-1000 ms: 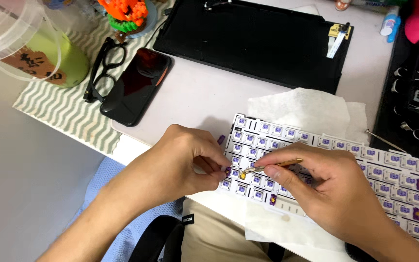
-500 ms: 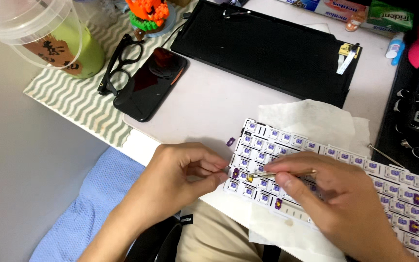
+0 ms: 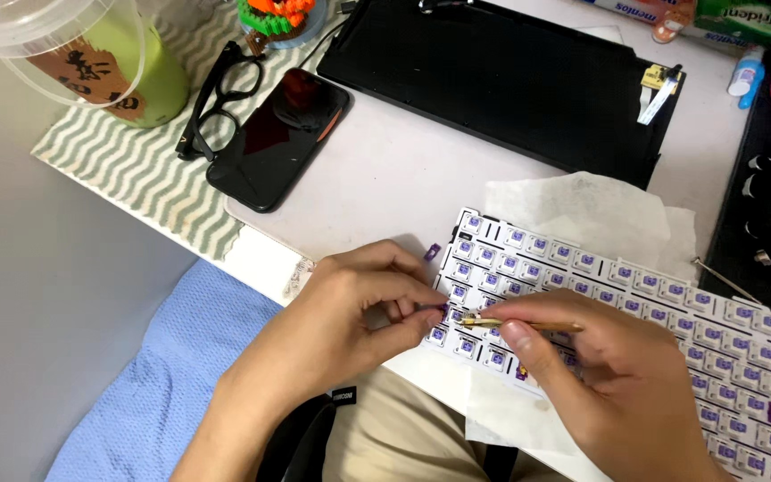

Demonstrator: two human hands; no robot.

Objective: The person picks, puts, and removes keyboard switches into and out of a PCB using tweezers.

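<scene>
A white keyboard plate (image 3: pixel 635 295) full of purple-stemmed switches lies on a white tissue (image 3: pixel 582 210) at the desk's near edge. My left hand (image 3: pixel 341 312) pinches a small purple part at the plate's left end, fingertips touching the switches there. My right hand (image 3: pixel 617 384) holds a thin brush with a gold ferrule (image 3: pixel 510 323), its tip pointing left at the part between my left fingers. A loose purple piece (image 3: pixel 433 252) lies just left of the plate.
A black keyboard case (image 3: pixel 501 80) lies at the back. A black phone (image 3: pixel 278 138) and black glasses (image 3: pixel 216 98) rest on a wavy-striped mat (image 3: pixel 127 174), beside a lidded cup of green drink (image 3: pixel 91 54). A blue cloth (image 3: pixel 171 375) covers my lap. Small tools sit at right.
The view has shifted slightly, so the desk appears lower and to the right. Both hands stay at the plate's left end; the brush tip has moved closer to my left fingertips.
</scene>
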